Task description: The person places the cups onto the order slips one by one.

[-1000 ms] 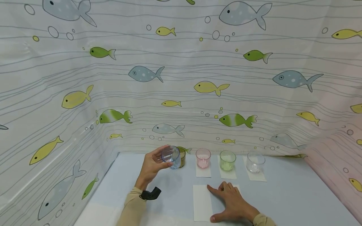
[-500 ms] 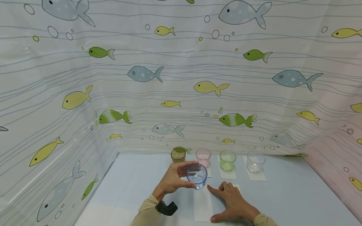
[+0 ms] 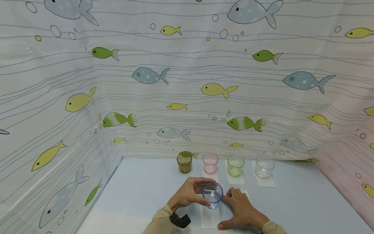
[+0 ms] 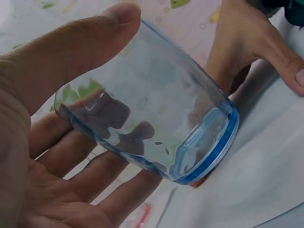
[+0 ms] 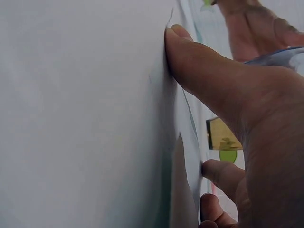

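In the head view, my left hand (image 3: pixel 190 195) grips a clear blue-tinted glass (image 3: pixel 213 196) by its sides, thumb in front and fingers behind. The glass is over a white sheet of paper (image 3: pixel 209 221). In the left wrist view, the thick blue base of the glass (image 4: pixel 209 152) comes close to the paper (image 4: pixel 266 161); whether they touch I cannot tell. My right hand (image 3: pixel 242 209) rests on the paper, thumb and index finger spread and the other fingers bent. The right wrist view has its thumb (image 5: pixel 199 61) pressing the sheet (image 5: pixel 95 109).
Along the back of the table stand a brown glass (image 3: pixel 184 163), a pink glass (image 3: pixel 210 164), a green glass (image 3: pixel 235 166) and a clear glass (image 3: pixel 264 167). Paper strips lie under the last three. A fish-print curtain (image 3: pixel 187 81) walls the back and sides.
My left hand has carried the blue glass from in front of the brown glass rightward and toward me, down over the paper. The right hand has stayed in place.
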A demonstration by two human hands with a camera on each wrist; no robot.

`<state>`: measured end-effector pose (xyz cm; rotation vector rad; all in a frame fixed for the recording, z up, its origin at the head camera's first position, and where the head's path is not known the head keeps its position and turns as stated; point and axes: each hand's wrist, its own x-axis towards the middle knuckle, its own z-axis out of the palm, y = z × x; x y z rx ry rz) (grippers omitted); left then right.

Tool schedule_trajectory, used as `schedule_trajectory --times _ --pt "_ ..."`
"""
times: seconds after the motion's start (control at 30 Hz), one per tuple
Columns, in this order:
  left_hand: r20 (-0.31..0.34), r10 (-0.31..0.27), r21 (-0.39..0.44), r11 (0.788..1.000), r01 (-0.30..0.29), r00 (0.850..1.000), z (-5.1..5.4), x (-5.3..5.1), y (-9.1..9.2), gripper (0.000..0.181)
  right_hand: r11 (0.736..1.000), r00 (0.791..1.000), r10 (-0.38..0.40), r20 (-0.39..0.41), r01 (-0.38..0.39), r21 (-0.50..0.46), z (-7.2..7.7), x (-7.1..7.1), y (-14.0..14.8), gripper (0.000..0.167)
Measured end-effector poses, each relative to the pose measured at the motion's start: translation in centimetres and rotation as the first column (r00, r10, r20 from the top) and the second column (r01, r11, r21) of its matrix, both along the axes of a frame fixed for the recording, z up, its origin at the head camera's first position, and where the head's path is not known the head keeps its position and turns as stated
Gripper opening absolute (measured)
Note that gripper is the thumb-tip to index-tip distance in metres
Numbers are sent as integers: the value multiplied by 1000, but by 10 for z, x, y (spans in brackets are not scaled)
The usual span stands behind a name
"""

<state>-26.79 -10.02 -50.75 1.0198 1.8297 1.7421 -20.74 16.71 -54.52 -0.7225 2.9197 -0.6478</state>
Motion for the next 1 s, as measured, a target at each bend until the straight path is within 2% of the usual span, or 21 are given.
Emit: schedule_trajectory --times 0.13,0.47,0.77,1.0 --pt "47 -17 9 1000 17 999 -7 -1 0 72 1000 1000 2 11 -2 -1 0 0 1 102" --pt "130 -37 -25 999 40 991 -28 -8 -1 72 1000 1000 13 -27 -13 -6 -2 -1 3 105" --pt "123 -67 -26 997 70 990 -30 -8 1 70 1000 1000 14 -15 -14 -3 -3 -2 4 104" --pt "148 -72 -52 995 81 986 -30 -5 3 69 1000 1000 7 4 -7 -12 -4 -3 2 102"
